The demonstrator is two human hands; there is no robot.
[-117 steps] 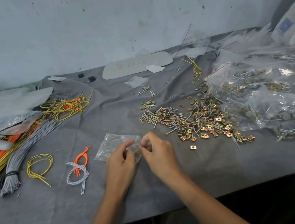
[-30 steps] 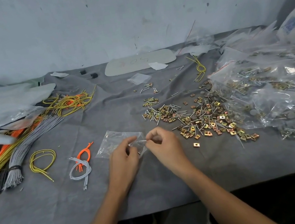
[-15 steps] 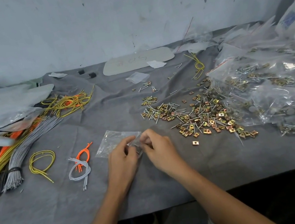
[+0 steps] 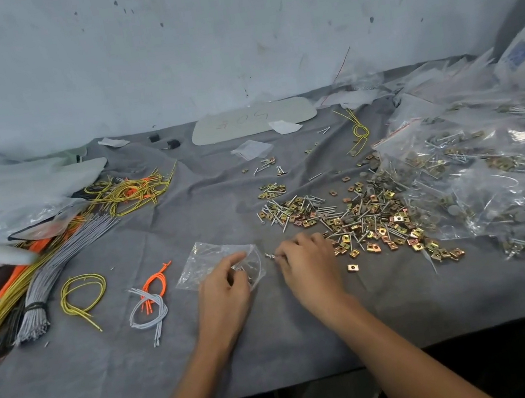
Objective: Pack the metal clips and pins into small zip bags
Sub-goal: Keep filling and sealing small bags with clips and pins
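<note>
A small clear zip bag [image 4: 211,264] lies on the grey cloth [image 4: 278,342] in front of me. My left hand [image 4: 226,290] holds its right edge, fingers curled over the plastic. My right hand [image 4: 307,266] sits just right of the bag and pinches a small metal pin [image 4: 270,256] that points toward the bag's mouth. A loose heap of brass-coloured metal clips and silver pins [image 4: 354,218] spreads over the cloth to the right of my right hand.
Several filled clear bags [image 4: 492,167] pile up at the right. Grey, yellow and orange cord bundles [image 4: 55,254] lie at the left, with small cord loops [image 4: 147,299] near the bag. A pale oval plate [image 4: 255,120] rests by the wall.
My right hand has drawn a little to the right, away from the bag's mouth, and a pin now shows at its fingertips. My left hand stays on the bag.
</note>
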